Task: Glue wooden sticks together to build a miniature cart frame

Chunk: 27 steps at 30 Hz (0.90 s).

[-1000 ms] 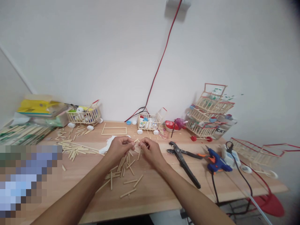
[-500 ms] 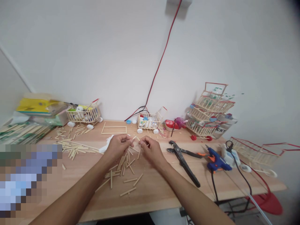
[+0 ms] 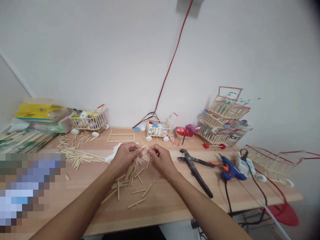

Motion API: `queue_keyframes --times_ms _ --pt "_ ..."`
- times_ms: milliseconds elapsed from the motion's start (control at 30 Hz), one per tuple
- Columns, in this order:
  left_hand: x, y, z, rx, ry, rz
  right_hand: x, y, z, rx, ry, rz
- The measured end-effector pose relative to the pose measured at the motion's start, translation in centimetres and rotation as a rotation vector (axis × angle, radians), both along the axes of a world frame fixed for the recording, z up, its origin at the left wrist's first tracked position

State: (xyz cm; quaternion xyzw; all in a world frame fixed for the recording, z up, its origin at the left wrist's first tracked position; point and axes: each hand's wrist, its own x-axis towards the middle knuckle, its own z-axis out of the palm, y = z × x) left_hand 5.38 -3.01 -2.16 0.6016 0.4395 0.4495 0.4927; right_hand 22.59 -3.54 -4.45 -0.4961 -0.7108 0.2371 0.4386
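Two short wooden sticks meet at an angle between my hands, above the middle of the table [image 3: 160,196]. My left hand [image 3: 128,152] pinches the left stick [image 3: 143,147]. Opposite it, my right hand [image 3: 159,155] pinches the right stick [image 3: 146,147], and their tips touch or nearly touch. Below both hands lies a loose heap of cut sticks [image 3: 131,175]. Partly behind my left hand is a crumpled white sheet [image 3: 112,153]. A flat rectangular stick frame [image 3: 121,137] lies just beyond the hands.
Pliers [image 3: 196,173] and a blue glue gun [image 3: 232,170] with a cord lie to the right. Small stick carts [image 3: 158,128] stand along the wall, with a stack of them [image 3: 225,116] at right. More sticks [image 3: 80,158] and packaged bundles [image 3: 25,140] are on the left.
The two stick tips have come together into a corner, where a small gap showed before. Both hands have barely moved.
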Motion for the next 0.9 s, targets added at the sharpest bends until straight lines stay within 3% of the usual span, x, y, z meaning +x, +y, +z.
queue_keyframes --times_ms 233,667,900 --pt "0.0 -0.2 0.3 -0.003 0.008 -0.005 0.0 0.0 0.0 0.010 -0.005 0.000" --pt "-0.2 0.3 -0.8 0.014 0.017 0.004 0.0 -0.1 0.0 0.008 0.002 0.005" --pt "0.0 -0.1 0.2 -0.002 0.015 0.002 0.0 -0.1 0.1 0.010 0.006 0.011"
